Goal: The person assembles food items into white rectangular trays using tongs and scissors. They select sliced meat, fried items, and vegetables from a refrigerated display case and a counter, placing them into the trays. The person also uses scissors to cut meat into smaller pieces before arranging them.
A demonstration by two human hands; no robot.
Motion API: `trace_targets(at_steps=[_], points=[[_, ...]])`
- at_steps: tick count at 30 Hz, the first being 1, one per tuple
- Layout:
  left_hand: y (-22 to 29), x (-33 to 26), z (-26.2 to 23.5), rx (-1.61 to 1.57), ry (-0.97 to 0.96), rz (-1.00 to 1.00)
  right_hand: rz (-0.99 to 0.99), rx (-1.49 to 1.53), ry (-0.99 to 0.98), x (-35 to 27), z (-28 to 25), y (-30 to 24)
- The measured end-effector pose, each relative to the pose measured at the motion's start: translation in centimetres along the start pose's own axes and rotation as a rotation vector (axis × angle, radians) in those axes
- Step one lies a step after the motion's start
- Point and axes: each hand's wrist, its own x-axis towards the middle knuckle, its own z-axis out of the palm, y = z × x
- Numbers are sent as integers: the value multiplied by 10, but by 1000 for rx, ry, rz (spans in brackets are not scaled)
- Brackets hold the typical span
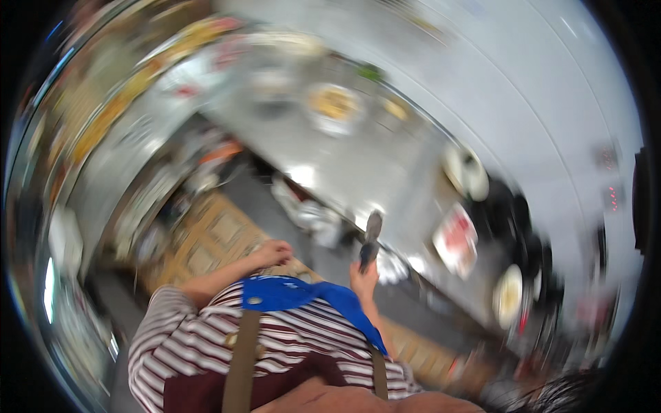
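My right hand [365, 279] is closed around the lower end of a dark, elongated tool [372, 233]. The tool points up and away toward the edge of the steel counter [392, 165]; blur hides its exact kind. In front of my waist, my left hand [277, 253] hangs beside the blue apron [286, 292] with its fingers loosely curled in, and nothing shows in it.
On the counter stand a plate of yellow food [333, 104], a white tray with red pieces [456, 237] and a pale oval dish [508, 296]. Dark containers [506, 213] line the wall. Patterned mats [213, 230] cover the floor to the left.
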Motion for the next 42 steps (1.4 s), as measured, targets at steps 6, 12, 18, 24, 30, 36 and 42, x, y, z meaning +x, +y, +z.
trace_targets(at_steps=[6,12,18,24,30,36,42], points=[[-38,-133,-85,-151,375,90,-175,23,-636,-70,163,-63],[-137,-319,-178,-425,951,241,-196,231,-1008,-101,327,-138],[-237,-467,-186,-660,1435,98,-420,218,-1193,-204,548,-310],[-257,-551,-161,-919,1643,99,-793,31,-1040,-295,744,-447],[-322,-615,-64,-860,1902,-158,-852,-229,-929,-375,815,-480],[-387,-596,-99,-1259,1725,-54,-838,-468,-916,-414,815,-504],[-448,-671,-53,-1419,1788,44,-889,-606,-853,-421,803,-523]])
